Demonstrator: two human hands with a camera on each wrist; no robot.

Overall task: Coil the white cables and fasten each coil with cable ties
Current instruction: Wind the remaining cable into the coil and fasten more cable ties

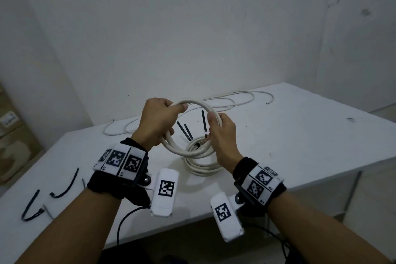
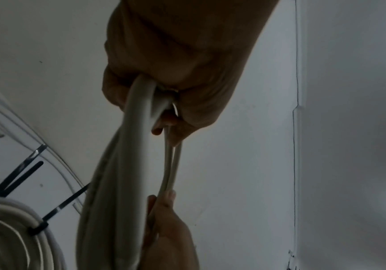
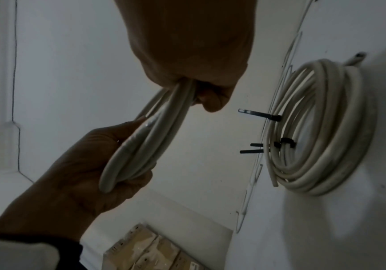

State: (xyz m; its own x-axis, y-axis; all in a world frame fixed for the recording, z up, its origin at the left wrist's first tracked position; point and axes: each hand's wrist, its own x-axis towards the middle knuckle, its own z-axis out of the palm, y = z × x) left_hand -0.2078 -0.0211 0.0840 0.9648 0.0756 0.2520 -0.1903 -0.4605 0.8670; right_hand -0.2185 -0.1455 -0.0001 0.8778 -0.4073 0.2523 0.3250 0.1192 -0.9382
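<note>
Both hands hold a coil of white cable [image 1: 194, 104] upright above the table. My left hand [image 1: 159, 120] grips its left side, fingers curled round the strands [image 2: 136, 138]. My right hand [image 1: 220, 130] grips the right side of the same coil [image 3: 159, 131]. Below it on the table lies a second white coil [image 1: 202, 162] [image 3: 321, 127] [image 2: 9, 219], bound with black cable ties [image 1: 203, 123] [image 3: 260, 115] whose tails stick out. Loose white cable [image 1: 231, 102] trails across the far part of the table.
Spare black cable ties [image 1: 65, 187] [image 1: 32, 206] lie on the white table [image 1: 300, 135] at the near left. Cardboard boxes [image 1: 12, 135] [image 3: 150, 250] stand on the floor to the left. A white wall [image 1: 192, 28] rises behind the table.
</note>
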